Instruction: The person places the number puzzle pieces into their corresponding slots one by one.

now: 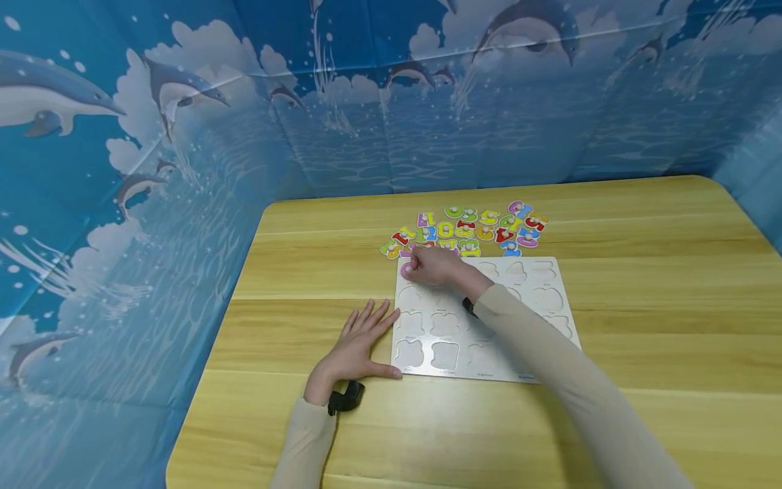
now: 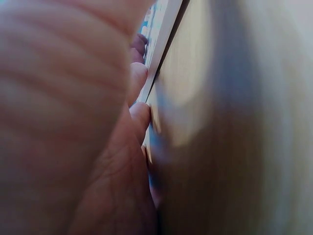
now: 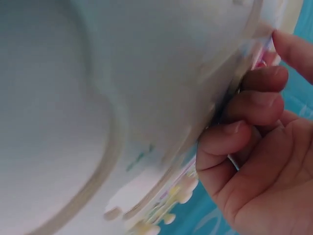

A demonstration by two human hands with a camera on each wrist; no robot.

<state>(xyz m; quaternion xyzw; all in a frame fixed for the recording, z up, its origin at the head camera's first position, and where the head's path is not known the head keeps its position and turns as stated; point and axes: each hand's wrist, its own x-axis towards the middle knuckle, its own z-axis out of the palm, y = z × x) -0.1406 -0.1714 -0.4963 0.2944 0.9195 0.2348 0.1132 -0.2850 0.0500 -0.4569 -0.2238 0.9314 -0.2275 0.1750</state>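
Observation:
A white puzzle board (image 1: 461, 350) with shaped recesses lies on the table. Over its far left corner is my right hand (image 1: 435, 265), its fingers curled and pinching a pink number piece (image 1: 406, 272) at the corner recess. In the right wrist view the curled fingers (image 3: 254, 105) partly hide that piece, so its digit cannot be read. My left hand (image 1: 357, 350) lies spread beside the board's left edge, with the thumb near the front corner and fingertips at the edge. The left wrist view shows those fingers (image 2: 140, 117) against the board's side.
Several colourful number pieces with knobs, among them a red five (image 1: 536, 222) and a yellow zero (image 1: 447, 229), lie in a loose group behind the board. The wooden table (image 1: 293, 272) meets a blue dolphin-print cloth (image 1: 366, 136) at the back and left.

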